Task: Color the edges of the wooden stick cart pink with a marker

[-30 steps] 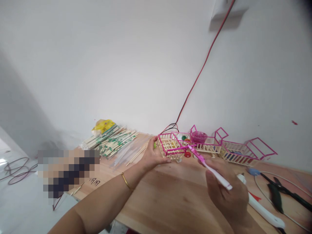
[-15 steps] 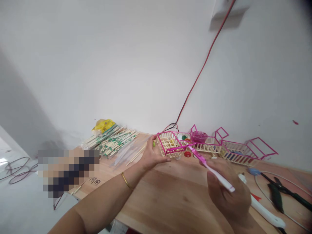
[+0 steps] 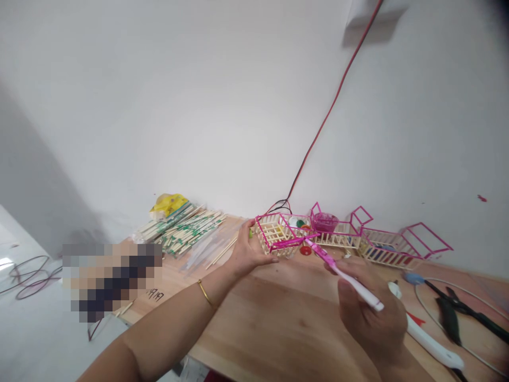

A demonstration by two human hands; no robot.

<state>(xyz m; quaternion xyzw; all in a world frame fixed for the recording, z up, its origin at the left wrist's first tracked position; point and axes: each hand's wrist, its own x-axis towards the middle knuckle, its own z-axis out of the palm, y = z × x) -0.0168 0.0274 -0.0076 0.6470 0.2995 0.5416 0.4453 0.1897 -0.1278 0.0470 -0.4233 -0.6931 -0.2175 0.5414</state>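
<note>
My left hand [image 3: 248, 248] grips a small cart-shaped frame [image 3: 274, 239] built of pale wooden sticks, its upper rim and handle bars painted pink. Closed around a slim white-handled brush [image 3: 358, 286] is my right hand [image 3: 369, 302]. Pink paint coats the brush's front part, and its tip meets the pink bar at the frame's right side. Behind that, a tub of pink paint [image 3: 325, 223] stands by a second pink-edged stick cart [image 3: 342, 241]. A third such cart [image 3: 392, 254] is farther right. A red round cap [image 3: 305, 250] lies near the brush tip.
Bundled sticks in green-printed wrappers [image 3: 194, 231] and a yellow packet [image 3: 169, 204] lie at the back left of the wooden table [image 3: 270, 323]. To the right are a white-handled tool [image 3: 433, 339], black-handled pliers [image 3: 449, 318] and a cable. A red-black cord [image 3: 318, 132] hangs down the wall.
Almost nothing differs. Both hands keep their hold, and the brush tip stays at the pink bar with at most a tiny shift.
</note>
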